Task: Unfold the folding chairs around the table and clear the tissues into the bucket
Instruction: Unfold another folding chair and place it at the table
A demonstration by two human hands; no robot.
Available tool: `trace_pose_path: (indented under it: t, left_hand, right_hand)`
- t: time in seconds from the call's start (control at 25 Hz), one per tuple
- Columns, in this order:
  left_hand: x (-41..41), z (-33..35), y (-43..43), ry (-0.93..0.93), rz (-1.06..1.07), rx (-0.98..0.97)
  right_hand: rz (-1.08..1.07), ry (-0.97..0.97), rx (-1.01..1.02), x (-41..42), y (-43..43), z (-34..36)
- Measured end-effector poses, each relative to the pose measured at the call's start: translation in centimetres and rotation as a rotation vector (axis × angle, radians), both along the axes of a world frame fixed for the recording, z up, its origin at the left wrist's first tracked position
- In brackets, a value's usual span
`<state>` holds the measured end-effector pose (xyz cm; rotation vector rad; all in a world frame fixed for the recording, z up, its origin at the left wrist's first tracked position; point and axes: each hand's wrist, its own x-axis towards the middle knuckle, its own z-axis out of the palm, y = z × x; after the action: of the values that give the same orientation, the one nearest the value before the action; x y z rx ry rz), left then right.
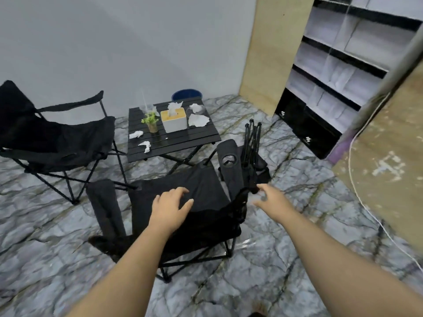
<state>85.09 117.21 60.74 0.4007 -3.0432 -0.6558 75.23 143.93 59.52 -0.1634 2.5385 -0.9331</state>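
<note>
A black folding chair [201, 184] stands unfolded right below me, facing the low black table [183, 143]. My left hand [170, 207] hovers over its backrest with fingers spread, holding nothing. My right hand [273, 197] is open beside the chair's right back corner, fingertips near the corner post. A second unfolded chair [52, 138] stands left of the table. A third chair [251, 152] stands folded to the right of the table. Several crumpled tissues [198, 120] lie on the table. The blue bucket [186, 94] sits behind the table by the wall.
On the table are a white tissue box [174, 121], a small potted plant [151, 122] and clear cups [146, 108]. A shelving unit [338, 72] fills the right side. A brown panel [386, 161] with a white cable [357, 193] leans at the right. The floor is marbled.
</note>
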Motion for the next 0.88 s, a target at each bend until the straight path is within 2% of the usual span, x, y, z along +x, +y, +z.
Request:
trace_pose_path:
  t: [0.12, 0.28, 0.4, 0.6, 0.88]
  left_hand:
    - [-6.6, 0.0, 8.5, -0.009, -0.177, 0.016]
    - [-13.0, -1.5, 19.9, -0.114, -0.349, -0.068]
    - [-17.5, -3.8, 27.6, -0.141, -0.340, -0.099]
    - [-25.2, -5.0, 37.6, -0.206, -0.327, -0.045]
    - [-36.9, -7.1, 41.2, -0.345, -0.233, -0.081]
  right_hand:
    - [-0.035, -0.001, 0.069, -0.8, 3.8, 0.1]
    - [-0.071, 0.017, 0.244, -3.6, 10.7, -1.0]
    - [-0.110, 0.005, 0.364, -7.7, 17.3, -2.1]
    - [-0.053, -0.006, 0.476, -15.9, 26.4, -3.2]
    - [0.094, -0.020, 0.503, -29.3, 31.9, -4.2]
